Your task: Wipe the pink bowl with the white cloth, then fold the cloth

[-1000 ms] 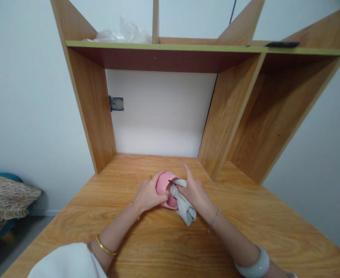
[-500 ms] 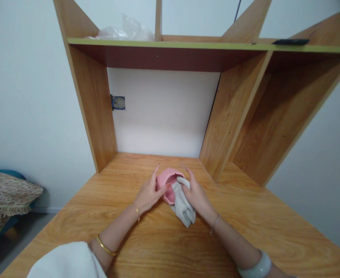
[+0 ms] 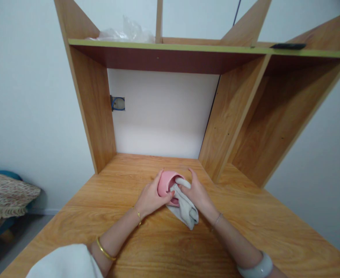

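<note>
A small pink bowl (image 3: 165, 182) is tipped on its side on the wooden desk (image 3: 245, 227), its opening turned toward me. My left hand (image 3: 149, 199) wraps round the bowl's left side and holds it. My right hand (image 3: 197, 195) grips a grey-white cloth (image 3: 184, 206) and presses part of it into the bowl's mouth; the rest of the cloth trails onto the desk below my hands.
Wooden side panels (image 3: 96, 116) and a divider (image 3: 228, 119) wall in the desk's back bay under a shelf (image 3: 164, 48). A clear plastic bag (image 3: 123, 33) and a dark flat object (image 3: 287, 46) lie on the shelf. A patterned blanket (image 3: 4, 193) lies at far left.
My left hand's fingers have closed round the bowl again after lifting off it. The cloth has shifted slightly lower and to the right with my right hand.
</note>
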